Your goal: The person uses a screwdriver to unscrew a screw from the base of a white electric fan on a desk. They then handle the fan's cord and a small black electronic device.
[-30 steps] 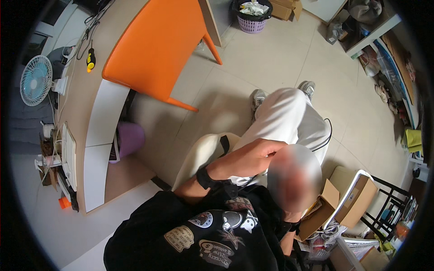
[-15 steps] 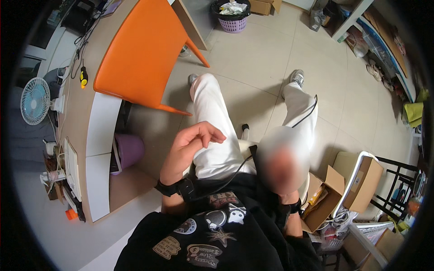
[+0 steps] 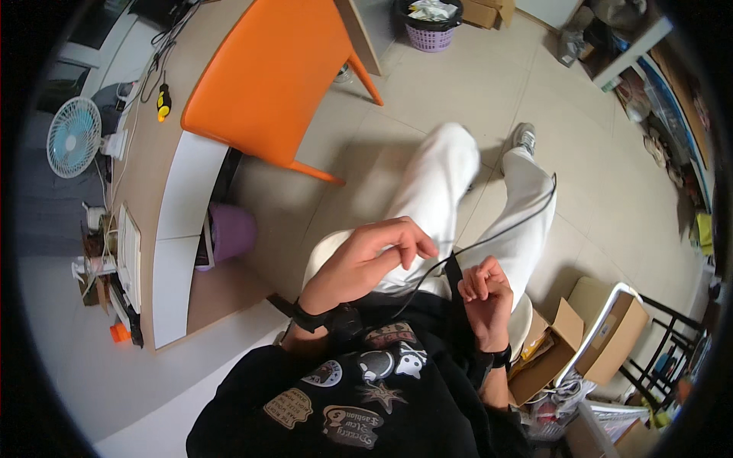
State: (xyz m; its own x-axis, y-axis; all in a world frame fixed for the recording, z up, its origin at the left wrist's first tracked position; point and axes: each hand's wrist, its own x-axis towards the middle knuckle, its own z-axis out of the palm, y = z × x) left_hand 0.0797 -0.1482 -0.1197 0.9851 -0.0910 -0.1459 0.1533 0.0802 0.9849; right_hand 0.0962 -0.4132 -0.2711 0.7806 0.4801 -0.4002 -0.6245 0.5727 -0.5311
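My left hand (image 3: 372,258) hovers over my lap, its fingers loosely bent and the thumb a little apart, with nothing seen in it. To its right my right hand (image 3: 487,301) is raised, palm partly turned up, fingers half curled and slightly apart; no object shows there either. Between the hands a thin black cable (image 3: 492,238) runs from my right leg across the lap to my dark top. A black strap (image 3: 453,271) hangs beside the right hand. Both wrists wear black bands. My white trousers (image 3: 435,183) lie beneath the hands.
Left of me stands a desk (image 3: 141,183) with a yellow-black screwdriver (image 3: 163,103) and a small fan (image 3: 74,137). An orange chair (image 3: 263,80) is pushed against it; a purple bin (image 3: 233,231) sits underneath. Open cardboard boxes (image 3: 566,324) stand right. A lilac wastebasket (image 3: 429,38) is far ahead.
My left leg has swung right toward the other leg. The left hand has moved right, closer to the right hand. The view has shifted slightly; the right hand, blurred before, now shows clearly.
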